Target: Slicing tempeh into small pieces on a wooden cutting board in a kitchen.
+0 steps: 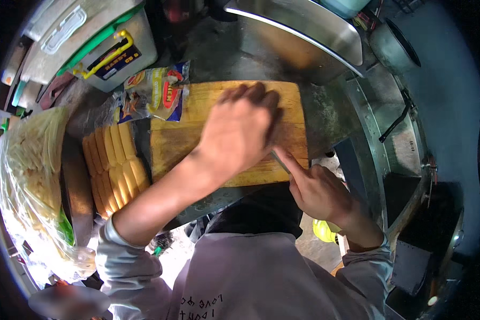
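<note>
A yellowish wooden cutting board [176,148] lies before me. My left hand [240,128] is over its middle, fingers curled downward and slightly blurred; whether anything is under them is hidden. At the board's lower right, my right hand [320,188] grips a knife [280,161], its index finger stretched along the top towards my left hand. Most of the blade is hidden. A printed plastic food package [156,94] overlaps the board's upper left corner. Left of the board, two rows of elongated bread rolls [116,168] sit side by side.
A large clear plastic bag of pale food [32,172] stands at the far left. Behind the package is a plastic tub with a yellow handle [116,60]. A stainless steel tray [324,36] stands at the back, with a metal pot [392,46] to its right.
</note>
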A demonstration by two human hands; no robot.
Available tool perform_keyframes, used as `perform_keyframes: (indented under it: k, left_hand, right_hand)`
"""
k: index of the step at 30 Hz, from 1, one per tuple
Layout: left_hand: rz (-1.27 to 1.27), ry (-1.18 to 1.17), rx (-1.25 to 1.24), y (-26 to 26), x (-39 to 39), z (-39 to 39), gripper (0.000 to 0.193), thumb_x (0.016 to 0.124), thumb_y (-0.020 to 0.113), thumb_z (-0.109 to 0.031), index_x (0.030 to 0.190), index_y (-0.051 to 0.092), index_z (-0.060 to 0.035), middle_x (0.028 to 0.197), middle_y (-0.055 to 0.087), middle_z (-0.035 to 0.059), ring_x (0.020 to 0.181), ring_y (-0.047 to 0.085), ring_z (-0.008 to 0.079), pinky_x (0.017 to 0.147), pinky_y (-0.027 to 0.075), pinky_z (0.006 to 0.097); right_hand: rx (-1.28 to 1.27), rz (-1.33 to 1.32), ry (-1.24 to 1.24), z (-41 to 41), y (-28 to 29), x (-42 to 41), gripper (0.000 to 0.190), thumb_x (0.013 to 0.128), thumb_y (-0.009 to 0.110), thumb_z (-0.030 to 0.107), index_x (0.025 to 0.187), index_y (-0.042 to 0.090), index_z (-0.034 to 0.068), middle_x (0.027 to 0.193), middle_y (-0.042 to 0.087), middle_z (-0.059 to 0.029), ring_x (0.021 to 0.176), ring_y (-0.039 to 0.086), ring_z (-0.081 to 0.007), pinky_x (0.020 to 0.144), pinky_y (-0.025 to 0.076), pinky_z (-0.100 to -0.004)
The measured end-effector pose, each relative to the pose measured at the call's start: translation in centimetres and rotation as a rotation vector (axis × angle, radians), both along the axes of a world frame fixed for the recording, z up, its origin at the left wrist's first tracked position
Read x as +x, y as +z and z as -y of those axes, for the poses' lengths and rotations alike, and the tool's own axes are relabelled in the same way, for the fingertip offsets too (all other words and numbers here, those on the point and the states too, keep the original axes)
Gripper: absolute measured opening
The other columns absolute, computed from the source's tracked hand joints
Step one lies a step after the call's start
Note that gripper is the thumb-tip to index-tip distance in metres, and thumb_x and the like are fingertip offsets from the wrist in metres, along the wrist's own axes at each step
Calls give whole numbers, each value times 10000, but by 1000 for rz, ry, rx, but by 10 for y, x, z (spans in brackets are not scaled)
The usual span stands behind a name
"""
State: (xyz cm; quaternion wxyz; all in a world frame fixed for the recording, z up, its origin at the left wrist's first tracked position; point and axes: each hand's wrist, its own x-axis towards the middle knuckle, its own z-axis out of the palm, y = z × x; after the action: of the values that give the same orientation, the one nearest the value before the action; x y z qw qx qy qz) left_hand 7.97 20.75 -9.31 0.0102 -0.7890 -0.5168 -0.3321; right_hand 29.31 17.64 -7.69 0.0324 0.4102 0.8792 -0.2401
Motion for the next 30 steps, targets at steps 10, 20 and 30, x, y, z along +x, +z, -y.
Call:
perform_keyframes:
  k: [10,20,30]
  left_hand:
    - [-42,2,-485,-10,-23,53,173,904,694,-183,1019,704,-53,1007,692,150,910,682,361,770,548,455]
    - [13,-49,-252,-29,-23,54,160,888,712,-172,983,694,-45,901,636,128,868,643,341,735,542,435]
    - [31,-24,-206,-40,-21,58,199,847,744,-171,1009,701,-65,893,633,85,841,631,296,728,547,416]
  right_hand:
    - [-107,-390,69,-8,-11,12,779,911,499,-28,1602,153,69,1324,558,-346,933,672,-486,843,544,-533]
    - [-250,-349,-63,-2,0,14,711,953,459,11,1605,192,106,1279,588,-346,974,665,-489,865,528,-528]
    - [-79,-383,-45,5,6,8,709,949,452,-8,1600,186,80,1376,531,-335,1159,603,-471,978,505,-510]
